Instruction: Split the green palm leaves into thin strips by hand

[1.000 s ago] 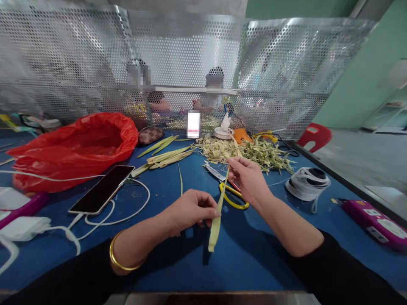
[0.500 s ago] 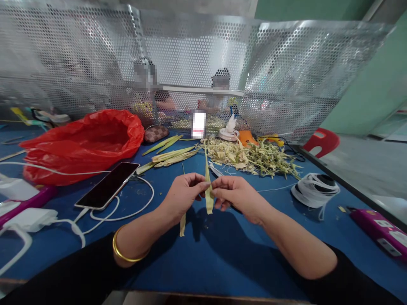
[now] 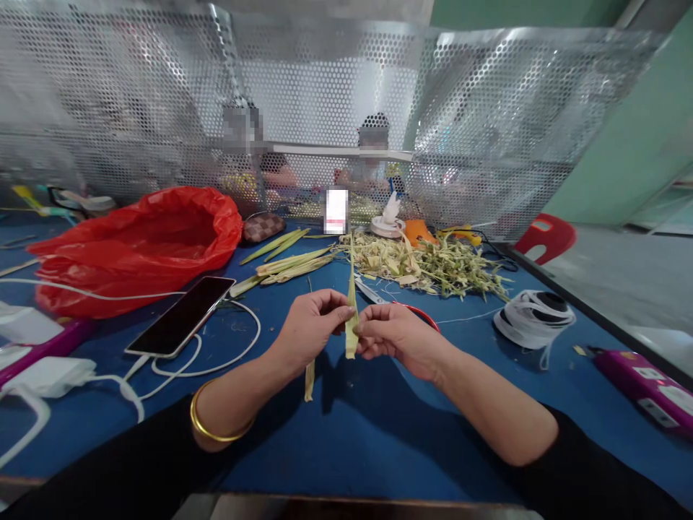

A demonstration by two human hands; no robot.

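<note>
A pale green-yellow leaf strip (image 3: 351,290), like a dried corn husk, stands lengthwise between my two hands. My left hand (image 3: 311,328) is closed, thumb and forefinger pinching the strip from the left. From the right, my right hand (image 3: 398,336) is closed on the strip's lower part with its fingertips. Below my left hand lies another narrow dry strip (image 3: 309,381), partly hidden by the hand. Just beyond my right hand are scissors (image 3: 371,290) with a red handle, which the hand partly covers.
Leaf strips (image 3: 295,266) and a heap of dried plant pieces (image 3: 455,267) lie farther back. On the left are a red plastic bag (image 3: 135,245), a phone (image 3: 181,315) and white cables. A spool of white cord (image 3: 533,321) and a purple power strip (image 3: 644,386) sit right.
My right hand has shifted slightly left along the strip, and more of the scissors' red handle shows. My left hand keeps its pinch almost in place.
</note>
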